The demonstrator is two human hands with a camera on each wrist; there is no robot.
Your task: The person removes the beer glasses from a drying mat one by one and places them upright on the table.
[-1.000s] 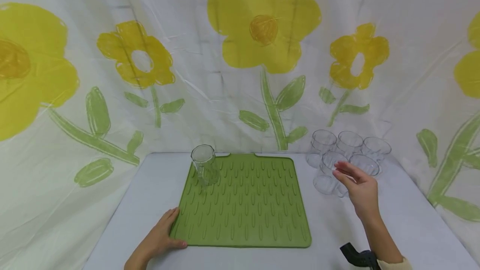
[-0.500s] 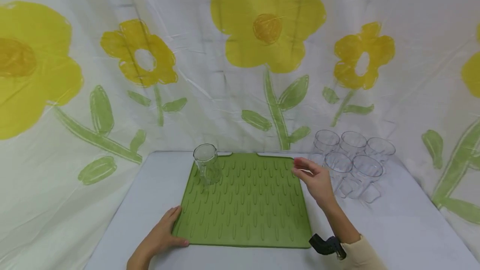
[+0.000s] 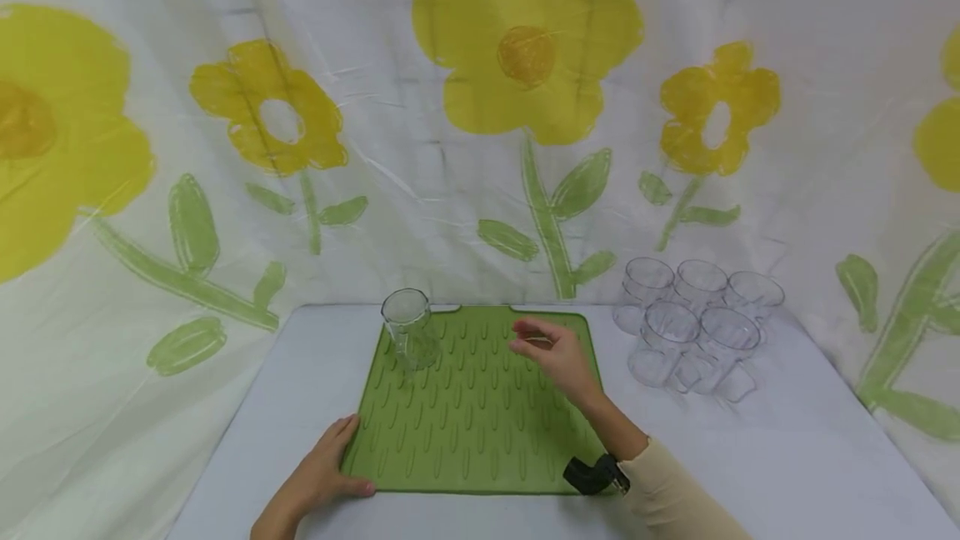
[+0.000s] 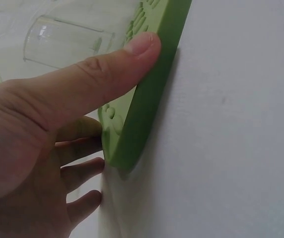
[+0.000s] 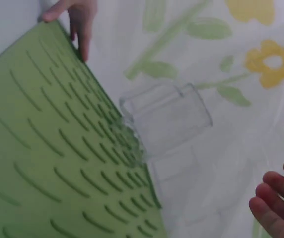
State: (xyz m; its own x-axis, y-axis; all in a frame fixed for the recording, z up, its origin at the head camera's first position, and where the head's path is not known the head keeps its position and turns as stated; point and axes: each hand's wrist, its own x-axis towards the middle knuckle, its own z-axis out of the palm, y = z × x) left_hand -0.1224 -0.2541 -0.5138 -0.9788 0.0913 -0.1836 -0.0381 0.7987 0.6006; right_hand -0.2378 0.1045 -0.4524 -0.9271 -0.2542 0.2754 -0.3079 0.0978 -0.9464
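My left hand (image 3: 321,467) rests at the near left corner of a green ridged mat (image 3: 480,432). Its thumb touches the mat's front edge and its fingers lie along the left side, as the left wrist view shows from close by. Toward the back left of the mat stands a clear glass mug (image 3: 412,338), upright, its handle facing the front. My right hand (image 3: 558,357) is over the mat's right half, holding nothing, with fingers loosely bent and pointing left toward the mug. In the right wrist view the right fingers (image 5: 276,203) are apart from the mug (image 5: 172,119).
Several clear glass mugs (image 3: 671,344) stand grouped on the white table (image 3: 795,448) to the right of the mat. Behind the table hangs a white curtain (image 3: 405,215) printed with yellow flowers. A black wrist mount (image 3: 592,475) sits on my right wrist.
My right hand has moved left from the grouped mugs to over the mat, with nothing in it. The left hand stays at the mat's corner, and the mugs keep their places.
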